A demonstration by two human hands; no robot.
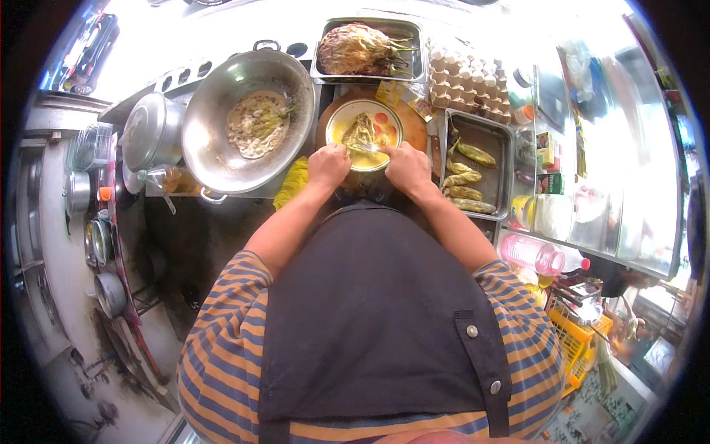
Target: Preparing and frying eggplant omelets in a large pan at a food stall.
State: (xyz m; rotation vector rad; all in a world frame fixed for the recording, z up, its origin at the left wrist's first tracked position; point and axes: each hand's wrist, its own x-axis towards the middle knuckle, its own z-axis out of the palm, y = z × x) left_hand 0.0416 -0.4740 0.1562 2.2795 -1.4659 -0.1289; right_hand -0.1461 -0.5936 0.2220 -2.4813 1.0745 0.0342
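Observation:
A round plate (337, 117) with beaten egg rests on a wooden board right before me. Flattened eggplant (360, 130) lies in the egg. At the plate's lower left edge is my left hand (329, 165), its fingers curled; whether it grips the rim or a utensil cannot be told. My right hand (409, 167) is closed on a metal utensil (368, 147), seemingly a fork, whose end touches the eggplant. To the left, a large metal wok (249, 69) holds an egg-coated eggplant (259, 125) with its stem on. Peeled eggplants (468, 177) lie in a metal tray (506, 166) at the right.
Behind the plate stands a tray (315, 72) heaped with stemmed eggplants. Egg cartons (471, 89) with white eggs are at the back right. A lidded pot (150, 133) and an oil bottle (166, 177) flank the wok's left. A knife (436, 152) lies right of the board.

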